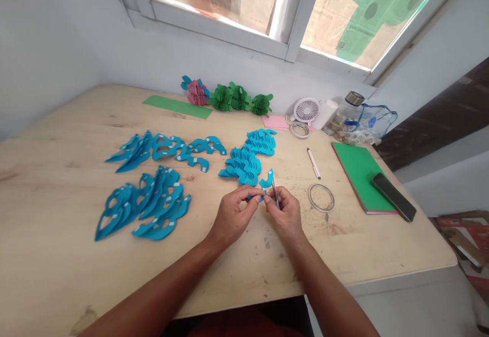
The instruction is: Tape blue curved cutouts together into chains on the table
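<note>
A curved blue paper cutout (267,180) with small white squares stands between my hands, just above the fingertips. My left hand (239,210) is closed, thumb and forefinger pinching the lower part of this cutout. Close against it, my right hand (283,212) is closed round slim dark scissors (275,195), whose pointed end sticks up past the fingers. Its thumb tip meets the left fingertips at the cutout; exactly what is pinched there is partly hidden. Just beyond lies a bunch of layered blue paper cutouts (241,166), with another blue bunch (262,141) behind it.
More blue cutouts (160,202) with white squares spread leftward. Green paper puffs (240,97), a pink puff (196,92) and a green strip (178,106) line the back. Rightward are a tape roll (321,198), pen (314,163), fan (306,109), bottle (346,112), green book (362,176) and phone (393,197).
</note>
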### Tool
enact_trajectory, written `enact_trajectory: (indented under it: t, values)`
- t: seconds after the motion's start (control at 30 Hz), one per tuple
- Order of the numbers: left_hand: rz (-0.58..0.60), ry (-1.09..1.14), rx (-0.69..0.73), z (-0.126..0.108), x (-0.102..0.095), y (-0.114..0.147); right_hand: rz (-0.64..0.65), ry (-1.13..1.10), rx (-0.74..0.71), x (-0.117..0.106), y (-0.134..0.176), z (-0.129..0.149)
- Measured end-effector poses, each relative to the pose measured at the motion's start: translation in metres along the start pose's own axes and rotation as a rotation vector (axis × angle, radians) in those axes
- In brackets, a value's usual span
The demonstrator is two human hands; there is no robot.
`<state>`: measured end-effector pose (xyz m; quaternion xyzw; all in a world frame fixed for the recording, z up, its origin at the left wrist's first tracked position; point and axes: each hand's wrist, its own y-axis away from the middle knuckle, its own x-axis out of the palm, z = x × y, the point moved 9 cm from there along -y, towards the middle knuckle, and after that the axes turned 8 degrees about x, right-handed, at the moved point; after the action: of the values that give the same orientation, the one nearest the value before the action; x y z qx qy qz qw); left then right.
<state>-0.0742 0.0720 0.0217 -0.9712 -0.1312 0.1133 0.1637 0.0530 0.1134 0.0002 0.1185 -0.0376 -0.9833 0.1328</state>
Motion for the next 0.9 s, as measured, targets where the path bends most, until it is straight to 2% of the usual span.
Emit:
enact_trajectory:
  t: [0.17,0.33,0.57,0.73,0.9]
  values:
    - [-0.03,0.028,-0.067,0.014,-0.001,0.001,0.015,-0.028,0.019,0.002,0.001,0.001]
    - [-0.041,0.165,-0.217,0.024,0.003,0.004,0.005,-0.064,0.028,0.001,-0.001,-0.002]
    - [-0.15,0.34,-0.323,0.03,0.001,0.004,-0.038,0.077,-0.076,-0.001,0.002,0.005]
    - [-0.162,0.376,-0.348,0.033,0.003,0.006,-0.073,0.117,-0.23,-0.002,0.006,0.018]
    - [-0.162,0.371,-0.352,0.033,0.005,0.007,-0.106,0.141,-0.238,-0.004,0.007,0.02]
